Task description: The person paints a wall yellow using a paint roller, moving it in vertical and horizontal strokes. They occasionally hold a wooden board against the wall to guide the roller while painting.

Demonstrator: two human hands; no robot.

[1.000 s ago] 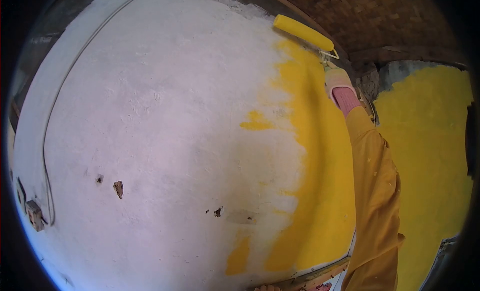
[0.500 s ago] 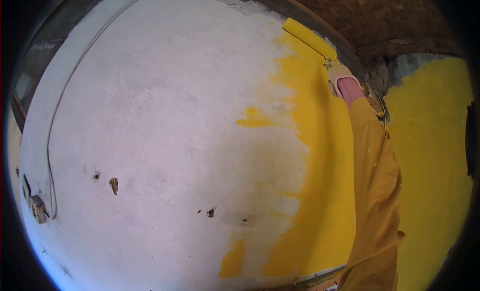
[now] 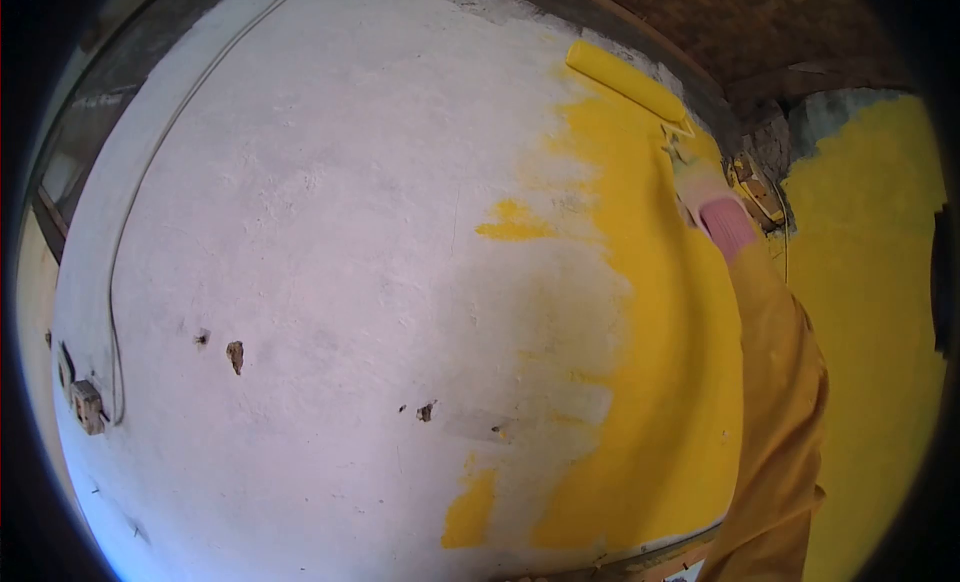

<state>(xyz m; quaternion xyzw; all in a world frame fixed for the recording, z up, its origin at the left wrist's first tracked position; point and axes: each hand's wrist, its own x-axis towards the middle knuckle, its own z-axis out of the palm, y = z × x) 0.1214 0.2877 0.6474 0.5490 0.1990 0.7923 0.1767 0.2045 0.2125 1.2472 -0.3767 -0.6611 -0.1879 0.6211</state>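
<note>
My right hand [image 3: 700, 187], in a pale work glove with a pink cuff, is closed round the handle of a paint roller [image 3: 625, 80]. The roller's yellow sleeve slants across the upper right of the white wall [image 3: 330, 212], close to its top edge. Beneath it spreads a band of yellow paint [image 3: 650, 312] with ragged left edges. Part of the wire frame shows between sleeve and glove; the handle itself is mostly hidden by the hand. A mustard sleeve covers my right arm. My left hand is out of view.
To the right of my hand, an electrical box with wires [image 3: 757, 192] sits at the corner. A yellow-painted wall [image 3: 865, 312] adjoins there. A cable [image 3: 150, 162] runs down the left to a socket box [image 3: 88, 407]. Chipped holes [image 3: 235, 357] mark the white wall. Woven ceiling [image 3: 800, 27] hangs above.
My right hand has shifted down and to the right in view, and more of the roller's wire frame shows. The roller sleeve has moved only slightly; the view has shifted a little.
</note>
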